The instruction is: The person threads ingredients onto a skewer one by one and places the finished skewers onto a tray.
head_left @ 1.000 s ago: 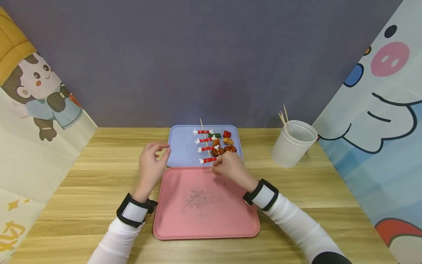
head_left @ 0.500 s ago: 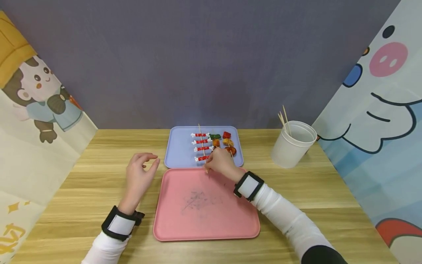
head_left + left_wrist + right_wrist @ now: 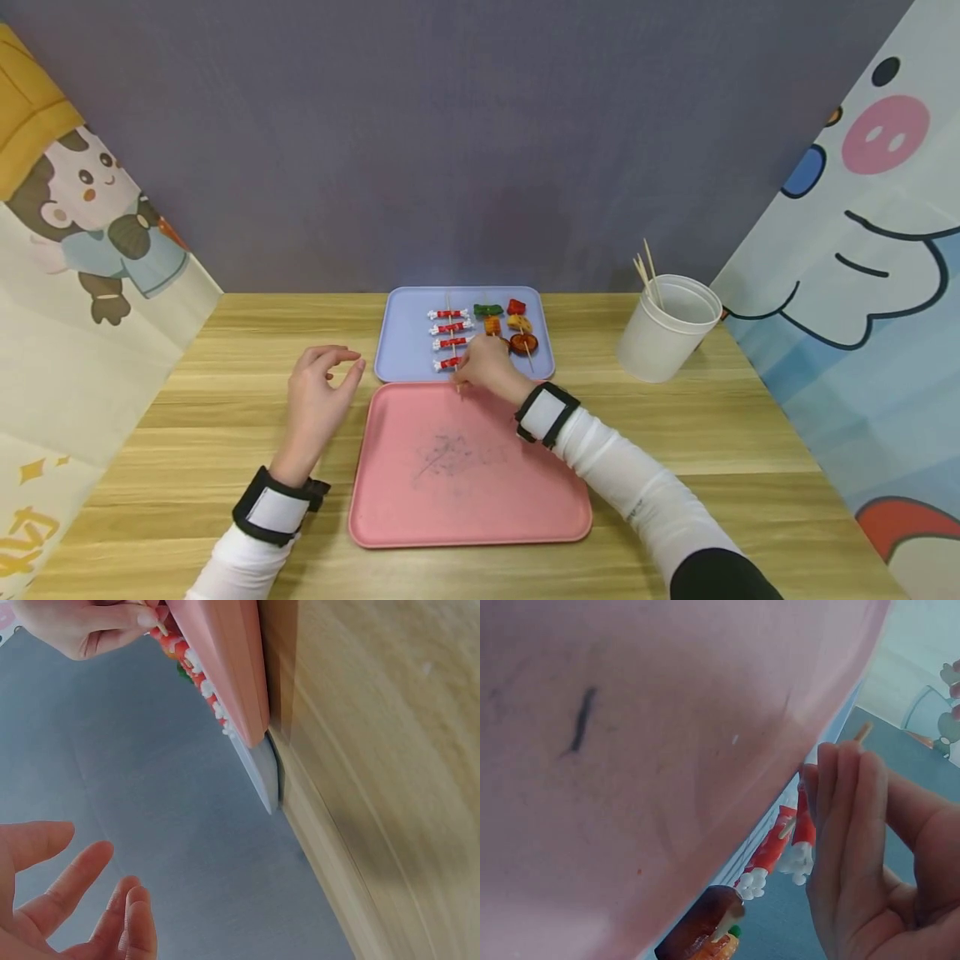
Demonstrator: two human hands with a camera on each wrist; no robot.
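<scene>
My right hand (image 3: 491, 367) pinches the near end of a bamboo skewer (image 3: 452, 328) threaded with several red pieces that have white frilly ends. This skewer lies over the left-middle of the blue tray (image 3: 401, 333), its tip toward the back. In the right wrist view, the stick's end (image 3: 863, 732) pokes out past my fingers. To its right on the tray are two more food skewers, one with a green piece (image 3: 487, 310) and an orange piece (image 3: 492, 325), the other with a brown mushroom-like slice (image 3: 523, 343). My left hand (image 3: 318, 400) hovers left of the trays, fingers loosely bent, holding nothing.
A pink tray (image 3: 465, 508) with dark marks lies in front of the blue one. On the right stands a white tub (image 3: 660, 342) with several bare sticks (image 3: 651, 273). A grey partition (image 3: 480, 150) rises behind the wooden table (image 3: 240, 350).
My right hand has moved left with the red-piece skewer, lowering it over the blue tray, left of the other skewers. My left hand has drawn back to the left, away from the tray.
</scene>
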